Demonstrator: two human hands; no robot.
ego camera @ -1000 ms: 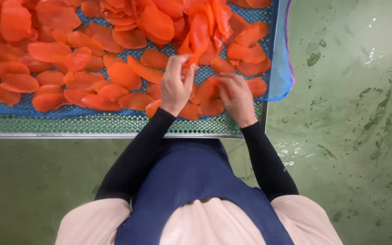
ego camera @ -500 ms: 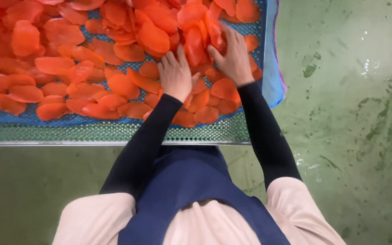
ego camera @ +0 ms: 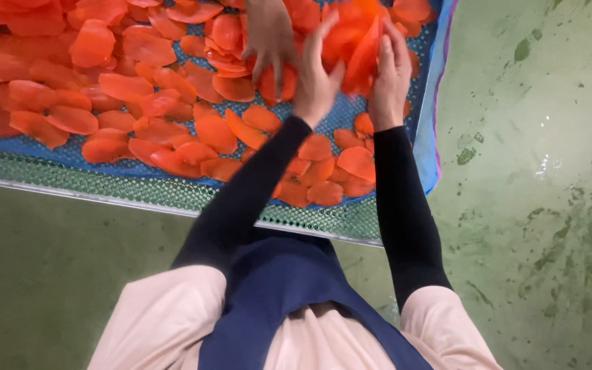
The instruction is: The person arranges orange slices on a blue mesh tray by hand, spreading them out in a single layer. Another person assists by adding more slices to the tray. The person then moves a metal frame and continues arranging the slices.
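Nearest to you are your dark blue apron (ego camera: 289, 301) and pale trousers, and beyond them the metal front edge of the drying tray (ego camera: 173, 195), its green mesh showing under a blue net liner (ego camera: 29, 147). Your black-sleeved arms now stretch well past that front edge toward the tray's far right corner; half a second ago your hands were lower, nearer the middle of the right side, and a second ago they worked right at the front edge. Your left hand (ego camera: 316, 79) is open with fingers spread, pressed against the left side of a raised bunch of orange slices (ego camera: 358, 41), while your right hand (ego camera: 390, 72) cups the same bunch from the right, so the two hands grasp it between them, lifted a little above the layer. That bunch sits close to the far right corner, just inside the tray's right edge. Since the earlier views, the front right area shows more bare blue net between the slices, which suggests that the pieces there have been thinned and spread. Another person's hand (ego camera: 268, 38) reaches in from the far edge, fingers down on slices just left of yours. Farther left, slices lie thickly overlapped toward the far left corner. The wet green floor (ego camera: 536, 171) runs beside the right edge.
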